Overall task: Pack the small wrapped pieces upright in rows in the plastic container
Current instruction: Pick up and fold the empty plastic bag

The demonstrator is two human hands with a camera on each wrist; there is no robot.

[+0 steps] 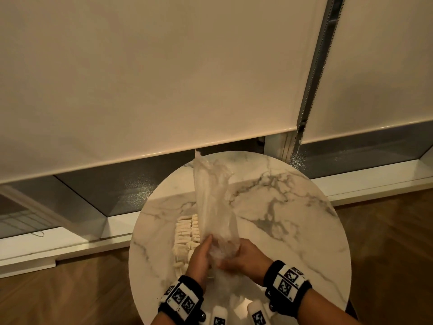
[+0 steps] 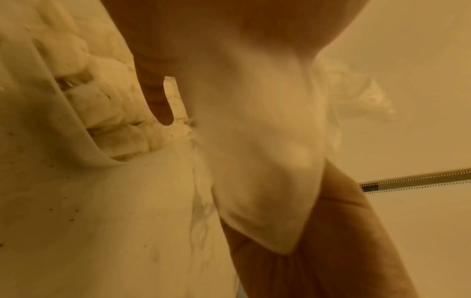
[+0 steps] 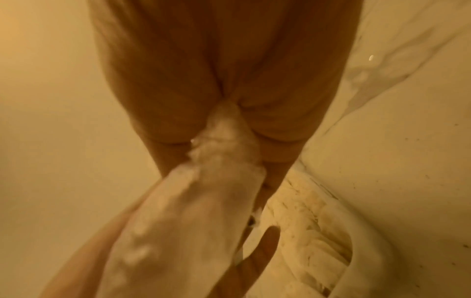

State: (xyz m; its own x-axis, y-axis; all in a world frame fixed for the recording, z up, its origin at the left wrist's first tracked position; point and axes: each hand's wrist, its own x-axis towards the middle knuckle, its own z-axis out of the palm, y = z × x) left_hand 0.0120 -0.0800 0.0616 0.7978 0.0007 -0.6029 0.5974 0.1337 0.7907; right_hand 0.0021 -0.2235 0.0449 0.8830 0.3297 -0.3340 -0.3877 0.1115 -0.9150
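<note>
A clear, nearly empty plastic bag (image 1: 210, 202) stands upright over the round marble table (image 1: 293, 219), its open mouth pointing up. My left hand (image 1: 202, 250) wraps its lower part from the left, and the bag (image 3: 178, 221) runs between that hand's thumb and fingers. My right hand (image 1: 241, 256) grips the bag's bottom end (image 3: 224, 131), bunched in its fist. Left of the bag and partly hidden by it, the plastic container (image 2: 84, 141) holds rows of small pale wrapped pieces (image 1: 185, 231), also visible close up as pieces (image 3: 305, 231).
The table's near edge carries white tagged blocks (image 1: 219, 319). Behind the table are a low window sill (image 1: 375, 184) and drawn roller blinds (image 1: 164, 78). Wooden floor (image 1: 70, 296) surrounds the table.
</note>
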